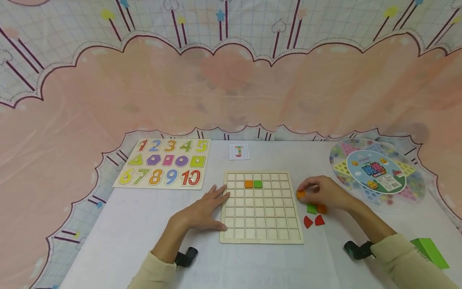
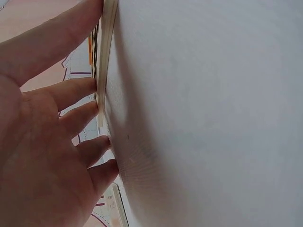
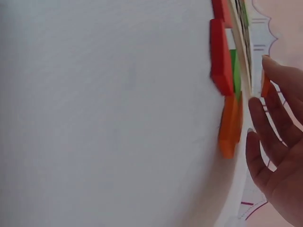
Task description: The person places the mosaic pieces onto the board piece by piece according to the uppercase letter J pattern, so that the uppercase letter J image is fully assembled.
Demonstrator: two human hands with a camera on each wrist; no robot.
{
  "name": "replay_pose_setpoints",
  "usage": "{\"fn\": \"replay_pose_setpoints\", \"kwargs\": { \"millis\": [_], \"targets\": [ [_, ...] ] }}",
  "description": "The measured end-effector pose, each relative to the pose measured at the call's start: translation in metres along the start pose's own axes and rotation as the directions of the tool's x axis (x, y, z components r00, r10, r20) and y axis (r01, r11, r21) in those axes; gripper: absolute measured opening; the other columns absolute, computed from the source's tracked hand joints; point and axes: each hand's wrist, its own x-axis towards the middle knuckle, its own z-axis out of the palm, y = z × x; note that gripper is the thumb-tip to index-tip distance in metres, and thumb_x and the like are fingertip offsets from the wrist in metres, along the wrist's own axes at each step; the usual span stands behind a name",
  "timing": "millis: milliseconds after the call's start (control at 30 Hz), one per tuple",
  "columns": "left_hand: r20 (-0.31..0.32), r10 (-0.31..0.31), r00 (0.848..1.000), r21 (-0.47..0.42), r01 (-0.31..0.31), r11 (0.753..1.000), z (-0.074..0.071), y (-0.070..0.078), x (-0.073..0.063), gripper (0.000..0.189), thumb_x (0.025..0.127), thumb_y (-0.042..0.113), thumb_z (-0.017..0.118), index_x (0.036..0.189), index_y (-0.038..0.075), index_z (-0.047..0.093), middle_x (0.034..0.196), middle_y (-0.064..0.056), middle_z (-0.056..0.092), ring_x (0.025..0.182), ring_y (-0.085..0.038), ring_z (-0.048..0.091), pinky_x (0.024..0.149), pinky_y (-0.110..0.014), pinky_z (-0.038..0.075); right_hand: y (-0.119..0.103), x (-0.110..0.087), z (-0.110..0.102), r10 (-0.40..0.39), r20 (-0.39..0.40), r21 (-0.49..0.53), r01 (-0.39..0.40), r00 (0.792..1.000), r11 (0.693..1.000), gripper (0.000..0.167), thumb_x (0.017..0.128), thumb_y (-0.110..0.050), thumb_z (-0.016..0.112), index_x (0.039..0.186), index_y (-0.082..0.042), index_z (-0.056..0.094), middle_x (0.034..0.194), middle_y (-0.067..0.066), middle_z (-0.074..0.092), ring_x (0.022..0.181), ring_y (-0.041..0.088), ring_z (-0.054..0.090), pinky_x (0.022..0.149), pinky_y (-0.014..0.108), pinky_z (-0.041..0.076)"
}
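Observation:
A wooden grid board (image 1: 262,222) lies in the middle of the table, with an orange square tile (image 1: 248,184) and a green square tile (image 1: 258,184) side by side in its second row. My left hand (image 1: 202,208) rests with spread fingers against the board's left edge, thumb near the lower corner. Just off the right edge, my right hand (image 1: 326,193) pinches an orange tile (image 3: 265,78) between thumb and finger, raised above the table in the right wrist view. Below that hand lie a green tile (image 1: 311,208), an orange tile (image 1: 321,209) and two red quarter-round pieces (image 1: 308,222).
A number and shape puzzle board (image 1: 144,184) lies at the back left. Behind the grid stands a small pattern card (image 1: 239,151) showing a J shape. A clear round box (image 1: 339,160) with a blue label sits back right, a green block (image 1: 429,252) at front right.

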Motion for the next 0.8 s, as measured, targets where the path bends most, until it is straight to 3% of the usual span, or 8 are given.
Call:
{"fn": "replay_pose_setpoints", "kwargs": {
  "millis": [133, 233, 367, 600, 800],
  "targets": [
    [-0.006, 0.010, 1.000, 0.005, -0.010, 1.000, -0.001, 0.000, 0.000, 0.099, 0.078, 0.036, 0.087, 0.159, 0.012, 0.036, 0.174, -0.003, 0.016, 0.163, -0.035, 0.005, 0.128, -0.062, 0.021, -0.007, 0.008, -0.002, -0.017, -0.010, 0.063, 0.018, 1.000, 0.998, 0.024, 0.089, -0.022, 0.079, 0.111, -0.014, 0.075, 0.118, 0.008, 0.074, 0.105, 0.022, 0.067, 0.088, 0.026, 0.059],
    [-0.008, 0.003, 1.000, -0.005, -0.003, 1.000, -0.001, 0.000, -0.001, 0.099, 0.077, 0.035, 0.088, 0.159, 0.012, 0.037, 0.174, -0.003, 0.016, 0.163, -0.035, 0.005, 0.128, -0.062, 0.021, -0.013, 0.017, 0.002, -0.041, -0.012, 0.106, 0.042, 0.999, 0.993, 0.027, 0.089, -0.020, 0.079, 0.114, -0.011, 0.075, 0.121, 0.013, 0.073, 0.100, 0.021, 0.070, 0.079, 0.019, 0.060],
    [-0.006, -0.008, 1.000, -0.023, 0.008, 1.000, 0.001, 0.000, -0.002, 0.098, 0.077, 0.035, 0.088, 0.158, 0.013, 0.038, 0.174, -0.002, 0.017, 0.163, -0.034, 0.005, 0.128, -0.062, 0.021, -0.020, 0.029, 0.012, -0.037, -0.021, 0.128, 0.040, 0.999, 0.991, 0.029, 0.087, -0.022, 0.082, 0.113, -0.012, 0.076, 0.122, 0.012, 0.072, 0.098, 0.019, 0.070, 0.080, 0.022, 0.059],
    [-0.003, -0.006, 1.000, -0.016, 0.006, 1.000, 0.002, 0.003, -0.002, 0.098, 0.077, 0.035, 0.088, 0.158, 0.013, 0.039, 0.174, -0.003, 0.018, 0.163, -0.034, 0.006, 0.128, -0.062, 0.021, -0.037, 0.049, 0.025, 0.028, -0.037, 0.120, -0.023, 0.999, 0.992, 0.023, 0.087, -0.026, 0.082, 0.108, -0.018, 0.077, 0.128, 0.009, 0.070, 0.105, 0.019, 0.070, 0.099, 0.038, 0.059],
    [-0.005, -0.004, 1.000, -0.009, 0.004, 1.000, -0.001, 0.003, -0.001, 0.098, 0.076, 0.036, 0.089, 0.158, 0.013, 0.039, 0.174, -0.003, 0.018, 0.163, -0.034, 0.006, 0.128, -0.062, 0.021, -0.049, 0.062, 0.030, 0.031, -0.039, 0.163, -0.024, 0.999, 0.986, 0.024, 0.087, -0.021, 0.082, 0.110, -0.015, 0.077, 0.127, 0.010, 0.070, 0.101, 0.019, 0.069, 0.090, 0.029, 0.060]
  ]
}}
